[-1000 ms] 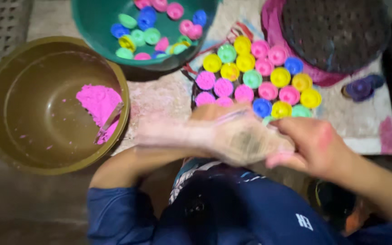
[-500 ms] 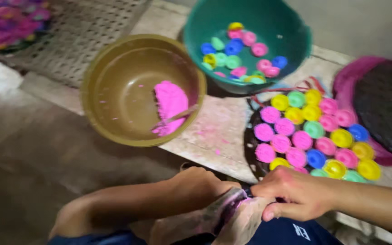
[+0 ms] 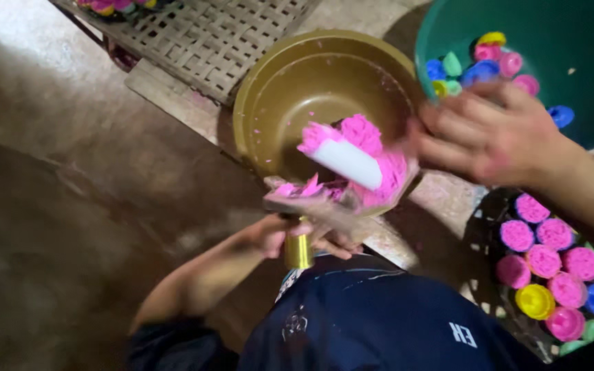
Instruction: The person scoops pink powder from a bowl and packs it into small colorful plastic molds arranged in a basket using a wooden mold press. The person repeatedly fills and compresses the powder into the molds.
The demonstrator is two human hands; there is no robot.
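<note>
My left hand (image 3: 280, 235) grips a brass-coloured cylinder (image 3: 298, 251) held upright in front of my body. A flat top piece on the cylinder carries a lump of pink paste (image 3: 372, 161), with a white flat stick (image 3: 347, 163) lying across it. My right hand (image 3: 493, 134) is blurred, just right of the paste, its pink-smeared fingers spread and pointing left. It holds nothing that I can see. Behind the paste stands a brown bowl (image 3: 283, 89).
A teal bowl (image 3: 586, 48) at the top right holds several coloured caps. A dark tray (image 3: 482, 227) at the right carries pink-filled and yellow, blue and green caps. A woven mat (image 3: 207, 41) lies at the top left, with bare brown floor beside it.
My left hand has raised the brass cylinder with pink paste in front of the brown bowl. My right hand has left my lap and moved up towards the bowls. The view has swung left.
</note>
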